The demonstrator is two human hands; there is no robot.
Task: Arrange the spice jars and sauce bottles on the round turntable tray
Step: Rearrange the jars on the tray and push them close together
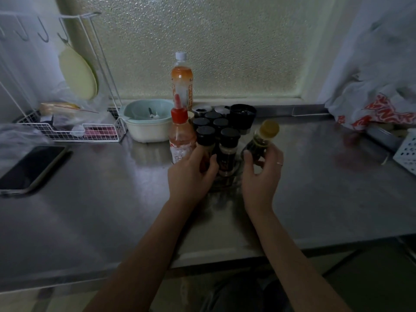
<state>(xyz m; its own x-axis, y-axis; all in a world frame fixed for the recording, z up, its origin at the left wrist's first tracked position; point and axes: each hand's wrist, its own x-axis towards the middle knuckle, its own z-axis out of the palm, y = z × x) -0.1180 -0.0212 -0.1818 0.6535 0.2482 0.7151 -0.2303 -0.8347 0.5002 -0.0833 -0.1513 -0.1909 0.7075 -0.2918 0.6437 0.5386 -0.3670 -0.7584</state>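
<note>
While your left hand point(191, 174) curls round a black-capped spice jar point(205, 140) at the front left of the cluster, your right hand point(261, 174) grips a small dark sauce bottle point(261, 140) with a yellow cap, thumb on its near side and fingers wrapped behind it. That bottle sits at the front right of the group, tilted slightly; whether its base touches the tray cannot be told. A second black-capped jar point(229, 149) stands between your hands, just beside the left thumb. Behind these, more black-lidded jars point(210, 120) crowd together in rows toward the back edge of the steel counter point(112, 199), with a wider black-lidded tub point(243, 118) at the rear right of them. The turntable point(225, 186) is mostly hidden under the jars; only a dim, clear rim shows near your wrists. A red-capped sauce bottle point(181, 136) stands touching the left side of the cluster, just beyond your left fingers, and a tall orange drink bottle point(182, 82) with a white cap stands behind it at the counter's back edge. Further left along the back are a pale bowl point(146, 124) and a white wire rack point(67, 131). A phone point(31, 167) lies flat near the left edge. Plastic bags point(378, 102) and a white basket point(407, 152) sit at the right edge.
</note>
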